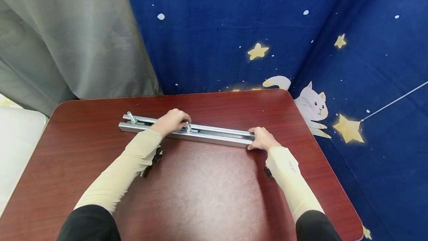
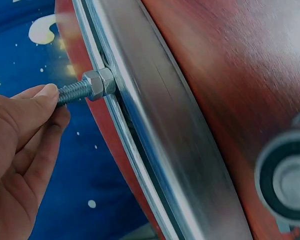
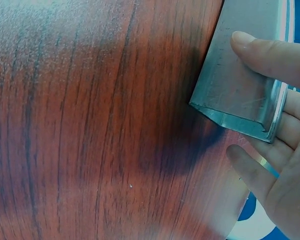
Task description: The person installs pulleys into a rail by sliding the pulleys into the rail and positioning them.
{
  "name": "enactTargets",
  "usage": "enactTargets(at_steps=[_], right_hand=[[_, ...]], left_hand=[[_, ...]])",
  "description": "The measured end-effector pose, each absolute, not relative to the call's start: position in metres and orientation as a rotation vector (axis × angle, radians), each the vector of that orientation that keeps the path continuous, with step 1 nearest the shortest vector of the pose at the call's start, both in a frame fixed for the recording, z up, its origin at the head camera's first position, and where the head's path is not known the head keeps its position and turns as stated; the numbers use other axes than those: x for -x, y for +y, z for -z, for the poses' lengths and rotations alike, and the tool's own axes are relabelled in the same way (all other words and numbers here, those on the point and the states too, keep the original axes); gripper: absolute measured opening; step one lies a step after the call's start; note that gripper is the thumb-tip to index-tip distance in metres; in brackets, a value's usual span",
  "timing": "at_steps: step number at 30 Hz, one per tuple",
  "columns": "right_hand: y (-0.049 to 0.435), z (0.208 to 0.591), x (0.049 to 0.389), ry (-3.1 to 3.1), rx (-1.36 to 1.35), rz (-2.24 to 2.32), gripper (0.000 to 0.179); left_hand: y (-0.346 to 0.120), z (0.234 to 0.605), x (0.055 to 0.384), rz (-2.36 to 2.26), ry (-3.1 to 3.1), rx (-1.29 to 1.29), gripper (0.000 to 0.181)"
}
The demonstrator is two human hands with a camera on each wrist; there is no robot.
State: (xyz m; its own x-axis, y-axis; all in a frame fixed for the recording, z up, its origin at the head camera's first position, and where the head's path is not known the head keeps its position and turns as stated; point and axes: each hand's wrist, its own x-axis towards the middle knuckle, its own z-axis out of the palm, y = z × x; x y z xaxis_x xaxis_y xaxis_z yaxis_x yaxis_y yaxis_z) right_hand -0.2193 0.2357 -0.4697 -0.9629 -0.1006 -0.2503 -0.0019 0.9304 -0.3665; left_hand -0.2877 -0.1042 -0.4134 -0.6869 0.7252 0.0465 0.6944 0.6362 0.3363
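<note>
From ten to two o'clock on the table [image 1: 207, 196] lies the metal channel [image 1: 214, 140] (probably stiff, slick, weighty), left hand [image 1: 171, 122] pinching its bolt [image 2: 74, 92], right hand [image 1: 263, 139] gripping the two-o'clock end [image 3: 227, 90], seemingly the surest hold.

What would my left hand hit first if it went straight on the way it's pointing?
Probably the nearer hex nut on the threaded rod your left hand pinches, with the metal channel rail just beyond, though depth is hard to judge.
</note>
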Motion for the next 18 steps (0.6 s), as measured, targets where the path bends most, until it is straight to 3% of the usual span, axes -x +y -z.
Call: enactTargets(at_steps=[14, 18], right_hand=[[0.237, 0.470, 0.219, 2.827, 0.060, 0.548, 0.071], [0.237, 0.472, 0.218, 2.817, 0.059, 0.562, 0.072]], left_hand=[[-0.115, 0.415, 0.291, -0.568, 2.749, -1.242, 0.011], [-0.129, 0.416, 0.289, -0.704, 2.714, -1.239, 0.024]])
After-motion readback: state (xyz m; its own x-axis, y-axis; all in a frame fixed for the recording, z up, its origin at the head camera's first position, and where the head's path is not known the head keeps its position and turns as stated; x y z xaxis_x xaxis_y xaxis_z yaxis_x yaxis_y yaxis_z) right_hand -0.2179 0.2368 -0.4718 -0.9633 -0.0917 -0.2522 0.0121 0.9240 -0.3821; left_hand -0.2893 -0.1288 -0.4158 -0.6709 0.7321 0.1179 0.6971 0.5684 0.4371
